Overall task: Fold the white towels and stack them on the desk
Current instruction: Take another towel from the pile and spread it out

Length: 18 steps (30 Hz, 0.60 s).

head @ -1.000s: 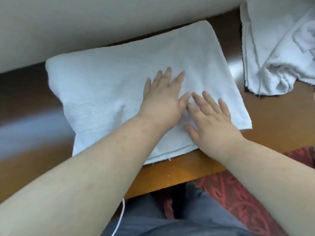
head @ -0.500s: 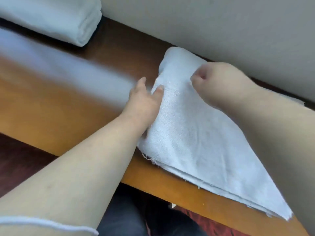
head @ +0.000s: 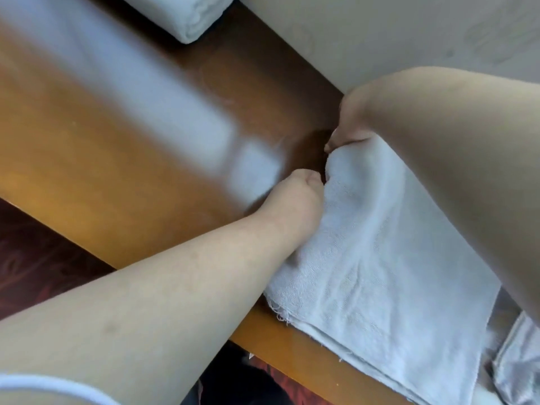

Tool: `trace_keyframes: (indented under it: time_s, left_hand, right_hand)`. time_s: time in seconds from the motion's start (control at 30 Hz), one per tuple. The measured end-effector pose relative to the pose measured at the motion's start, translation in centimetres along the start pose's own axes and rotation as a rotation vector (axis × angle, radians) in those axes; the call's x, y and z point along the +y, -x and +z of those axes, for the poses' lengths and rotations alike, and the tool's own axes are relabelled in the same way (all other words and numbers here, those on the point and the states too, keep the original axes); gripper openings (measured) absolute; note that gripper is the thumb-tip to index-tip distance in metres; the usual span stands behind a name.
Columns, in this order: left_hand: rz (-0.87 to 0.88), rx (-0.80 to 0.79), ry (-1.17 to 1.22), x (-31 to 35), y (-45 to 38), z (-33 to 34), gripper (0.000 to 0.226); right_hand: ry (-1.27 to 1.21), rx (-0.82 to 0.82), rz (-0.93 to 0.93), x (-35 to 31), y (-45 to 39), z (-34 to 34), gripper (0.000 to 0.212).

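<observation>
Both hands have shifted to the far end of the folded white towel (head: 380,258) since half a second ago: the left hand (head: 295,200), which then lay with fingers partly out against the towel's edge, now has its grip clamped on that edge, fingers curled under and thumb on top. The right hand (head: 347,133) was already bunched on the cloth and now has its grip pinching the towel's far corner, close to the wall (head: 380,33); only its knuckles and fingertips show past the forearm. Between the two hands the cloth is gathered into a raised hump, lifted a little off the bench (head: 102,171), while the rest of the towel lies flat in several layers along the bench's near edge, frayed threads hanging at its near left corner. A pile of folded white towels (head: 187,16) sits at the far end of the bench, against the wall, well apart from the hands; only its near corner is in view. At the lower right more pale cloth (head: 517,363) shows beside the towel, too blurred to tell what it is. A pale glare streaks across the brown wood. Below the bench edge there is dark red patterned floor (head: 35,258)
</observation>
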<state>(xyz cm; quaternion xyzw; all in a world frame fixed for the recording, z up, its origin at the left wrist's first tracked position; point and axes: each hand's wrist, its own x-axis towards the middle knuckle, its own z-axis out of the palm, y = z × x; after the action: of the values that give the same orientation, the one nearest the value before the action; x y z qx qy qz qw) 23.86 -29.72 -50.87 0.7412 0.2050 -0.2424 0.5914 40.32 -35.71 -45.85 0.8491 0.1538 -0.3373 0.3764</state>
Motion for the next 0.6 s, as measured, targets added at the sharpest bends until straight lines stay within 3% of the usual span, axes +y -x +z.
trace_keyframes:
  time_s: [0.07,0.17,0.27,0.37,0.4,0.5,0.57,0.6]
  left_hand:
    - [-0.053,-0.07,0.023,-0.5,-0.7,-0.4,0.048]
    - [-0.066,-0.202,-0.086,-0.2,-0.6,-0.8,0.085]
    - [0.037,-0.25,-0.063,-0.4,-0.5,-1.1,0.071]
    - [0.106,-0.135,0.134,-0.6,0.0,-1.1,0.051]
    - [0.158,-0.088,0.177,-0.6,0.3,-1.1,0.049]
    - [0.255,-0.021,0.341,-0.7,1.5,-1.8,0.05]
    - [0.284,0.036,0.292,-0.5,2.1,-2.8,0.058]
    - [0.284,0.079,0.228,-0.4,2.3,-3.4,0.062]
  right_hand:
    - [-0.052,0.05,-0.028,1.2,1.5,-0.7,0.051]
    - [-0.408,0.241,-0.134,4.6,5.2,-0.9,0.033]
    - [-0.926,0.305,-0.322,7.4,8.2,-0.2,0.033]
    - [-1.362,0.216,-0.469,8.7,8.9,1.0,0.006]
    - [-1.436,0.205,-0.457,8.8,9.0,1.3,0.009]
    - [-1.472,0.193,-0.404,8.8,9.3,1.7,0.021]
    - [-1.353,0.2,-0.341,8.1,9.4,1.1,0.026]
    - [-1.221,0.227,-0.294,7.5,9.4,0.6,0.041]
